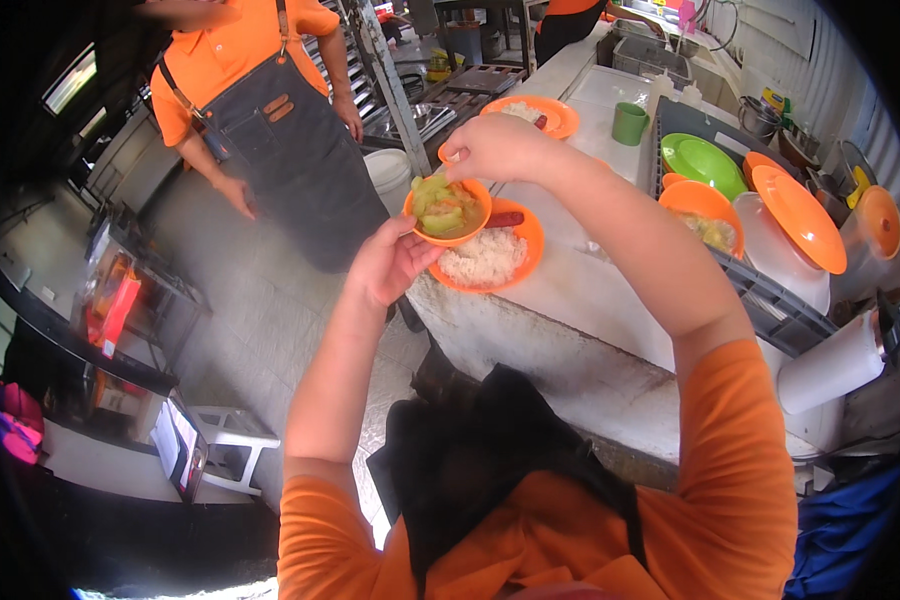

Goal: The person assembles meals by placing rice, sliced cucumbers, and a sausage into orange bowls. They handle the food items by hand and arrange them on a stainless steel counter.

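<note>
My left hand (388, 262) supports a small orange bowl (476, 222) from its near left side, thumb at the rim. Pale green vegetable pieces in broth (444, 207) fill the bowl. At its far rim is my right hand (497, 148), fingers bent together and pointing down; what they pinch, if anything, is hidden. Partly beneath the bowl, an orange plate (532, 252) on the counter carries white rice (485, 258) and a red sausage (505, 219). Beyond my right hand stands another orange plate (560, 118) with rice and a piece of sausage.
A grey crate (770, 320) on the right holds green and orange plates and an orange bowl of food (705, 220). A green cup (629, 123) stands on the white counter (600, 290). Across the counter's left edge, a person in a dark apron (290, 165) stands near a white bucket (388, 172).
</note>
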A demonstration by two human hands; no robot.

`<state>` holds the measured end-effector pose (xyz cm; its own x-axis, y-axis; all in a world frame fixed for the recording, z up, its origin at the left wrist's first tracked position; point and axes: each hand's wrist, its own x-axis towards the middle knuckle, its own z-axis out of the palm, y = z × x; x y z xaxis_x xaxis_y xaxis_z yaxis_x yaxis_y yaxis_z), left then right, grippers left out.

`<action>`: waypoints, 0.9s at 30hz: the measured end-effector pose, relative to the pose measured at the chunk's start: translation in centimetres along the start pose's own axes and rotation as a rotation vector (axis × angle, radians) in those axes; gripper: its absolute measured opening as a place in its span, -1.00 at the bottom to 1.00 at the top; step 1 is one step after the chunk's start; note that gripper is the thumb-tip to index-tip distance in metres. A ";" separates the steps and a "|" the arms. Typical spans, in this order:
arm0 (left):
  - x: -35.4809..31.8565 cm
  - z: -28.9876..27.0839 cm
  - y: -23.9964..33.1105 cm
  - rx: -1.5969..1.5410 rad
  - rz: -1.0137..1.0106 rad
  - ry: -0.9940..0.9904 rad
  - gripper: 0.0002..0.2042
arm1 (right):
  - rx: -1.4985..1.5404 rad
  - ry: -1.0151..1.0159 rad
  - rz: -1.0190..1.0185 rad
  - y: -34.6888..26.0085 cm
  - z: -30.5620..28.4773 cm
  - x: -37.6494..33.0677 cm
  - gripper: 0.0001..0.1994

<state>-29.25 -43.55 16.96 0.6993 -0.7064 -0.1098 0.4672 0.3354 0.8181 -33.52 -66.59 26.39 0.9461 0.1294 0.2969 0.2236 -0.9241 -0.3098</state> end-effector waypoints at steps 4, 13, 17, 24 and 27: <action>0.4 -0.1 0.1 0.022 -0.003 -0.006 -0.65 | -0.211 -0.099 -0.056 -2.1 -0.3 -0.9 -0.55; 0.3 -0.2 0.4 0.072 -0.023 0.023 -0.71 | -0.242 -0.122 -0.025 -2.0 1.5 -0.6 -0.59; 0.1 0.5 0.3 0.110 -0.011 0.065 -0.71 | -0.186 -0.139 0.025 -1.3 2.0 -0.5 -0.57; 0.3 -0.2 0.2 0.136 -0.026 0.027 -0.72 | -0.145 -0.141 0.080 -1.8 2.4 -0.7 -0.58; 0.1 -0.1 0.3 0.172 -0.043 0.073 -0.73 | -0.143 -0.146 0.080 -1.9 2.6 -0.6 -0.57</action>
<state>-28.98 -43.45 17.08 0.7213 -0.6683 -0.1820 0.4022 0.1901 0.8956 -33.94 -63.96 24.44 0.9856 0.0951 0.1395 0.1212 -0.9738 -0.1924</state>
